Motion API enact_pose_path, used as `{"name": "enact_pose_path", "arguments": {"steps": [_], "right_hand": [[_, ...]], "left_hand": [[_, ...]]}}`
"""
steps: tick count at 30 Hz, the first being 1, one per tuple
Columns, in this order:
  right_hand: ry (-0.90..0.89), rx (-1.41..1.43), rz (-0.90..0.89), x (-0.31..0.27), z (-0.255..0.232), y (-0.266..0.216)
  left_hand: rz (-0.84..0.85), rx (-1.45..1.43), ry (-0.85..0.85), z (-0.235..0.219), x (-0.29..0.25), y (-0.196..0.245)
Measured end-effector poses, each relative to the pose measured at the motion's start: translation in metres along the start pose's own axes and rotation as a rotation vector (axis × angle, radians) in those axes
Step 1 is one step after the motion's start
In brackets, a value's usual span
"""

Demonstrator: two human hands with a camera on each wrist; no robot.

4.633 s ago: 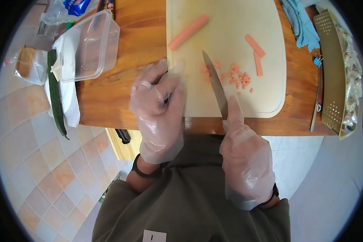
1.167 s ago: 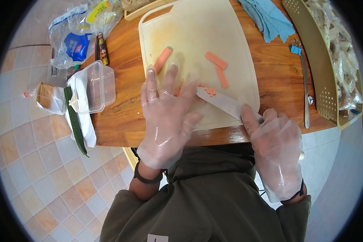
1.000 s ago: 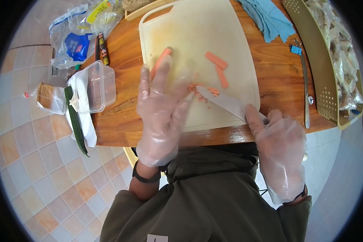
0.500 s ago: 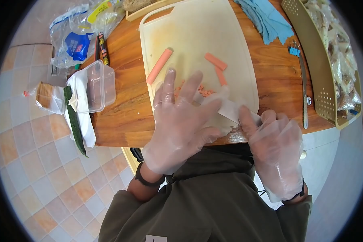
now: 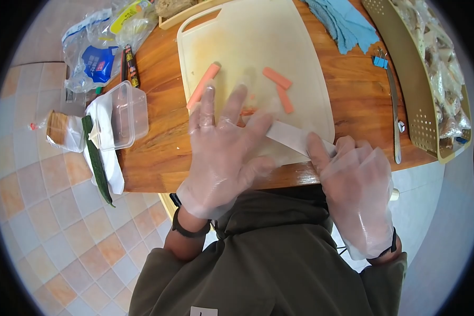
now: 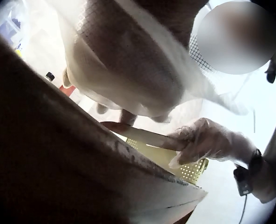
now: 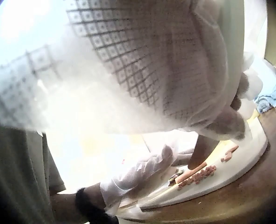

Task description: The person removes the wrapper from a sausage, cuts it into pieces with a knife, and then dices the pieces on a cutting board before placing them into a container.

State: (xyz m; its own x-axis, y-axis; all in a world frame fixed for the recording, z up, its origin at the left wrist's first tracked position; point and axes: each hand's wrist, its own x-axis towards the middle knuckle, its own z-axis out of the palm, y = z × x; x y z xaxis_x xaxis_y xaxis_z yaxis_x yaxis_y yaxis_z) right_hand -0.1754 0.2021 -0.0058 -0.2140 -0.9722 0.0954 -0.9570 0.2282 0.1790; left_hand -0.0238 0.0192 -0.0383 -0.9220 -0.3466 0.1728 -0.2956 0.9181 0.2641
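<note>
A clear plastic glove covers each hand. My right hand (image 5: pixel 357 192) grips a kitchen knife (image 5: pixel 288 138) at the front right of the cream cutting board (image 5: pixel 295 42), the blade slanting towards the left hand. The left hand (image 5: pixel 218 145) spreads its fingers low over the board, index finger overlapping the blade's tip end. One orange-pink stick (image 5: pixel 204 84) lies beyond its fingertips at the left. Two flatter cut strips, one the upper strip (image 5: pixel 277 78), lie right of it. In the right wrist view, small diced bits (image 7: pixel 198 178) sit in a row near the blade; the left hand mostly hides them from above.
A clear plastic container (image 5: pixel 142 116), a cucumber (image 5: pixel 96 158) and a wrapped brown block (image 5: pixel 58 129) are on the left. Plastic packaging (image 5: pixel 100 63) lies behind them. At the right are a blue cloth (image 5: pixel 347 26), metal tongs (image 5: pixel 394 116) and a perforated basket (image 5: pixel 421 105).
The left hand, curled at the board's left edge at first, has opened and sweeps back and forth over the diced bits. The knife has turned from upright to slanting left.
</note>
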Motion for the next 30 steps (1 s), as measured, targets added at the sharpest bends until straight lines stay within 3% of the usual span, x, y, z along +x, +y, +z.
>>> {"name": "enact_pose_path", "arguments": {"steps": [7, 9, 15, 17, 23, 28, 30], "right_hand": [[-0.046, -0.010, -0.006, -0.001, 0.003, 0.003], [-0.035, -0.032, -0.026, -0.001, 0.003, 0.004], [-0.062, 0.022, -0.018, 0.000, -0.004, 0.005], [-0.142, 0.075, 0.084, -0.002, -0.006, 0.003], [-0.166, 0.089, 0.020, -0.001, -0.009, 0.006], [-0.184, 0.131, 0.079, -0.007, -0.007, 0.008], [-0.172, 0.177, 0.122, -0.011, -0.002, 0.010]], "left_hand": [[-0.053, 0.098, 0.007, 0.000, 0.000, -0.014], [0.121, -0.026, 0.087, -0.005, 0.004, -0.013], [0.108, -0.067, 0.068, -0.005, 0.002, -0.017], [0.080, -0.112, 0.061, -0.004, 0.004, -0.018], [0.073, -0.095, -0.004, -0.003, 0.007, -0.019], [0.021, -0.182, 0.022, -0.005, 0.004, -0.015], [-0.425, -1.373, 0.440, 0.013, -0.003, -0.003]]}}
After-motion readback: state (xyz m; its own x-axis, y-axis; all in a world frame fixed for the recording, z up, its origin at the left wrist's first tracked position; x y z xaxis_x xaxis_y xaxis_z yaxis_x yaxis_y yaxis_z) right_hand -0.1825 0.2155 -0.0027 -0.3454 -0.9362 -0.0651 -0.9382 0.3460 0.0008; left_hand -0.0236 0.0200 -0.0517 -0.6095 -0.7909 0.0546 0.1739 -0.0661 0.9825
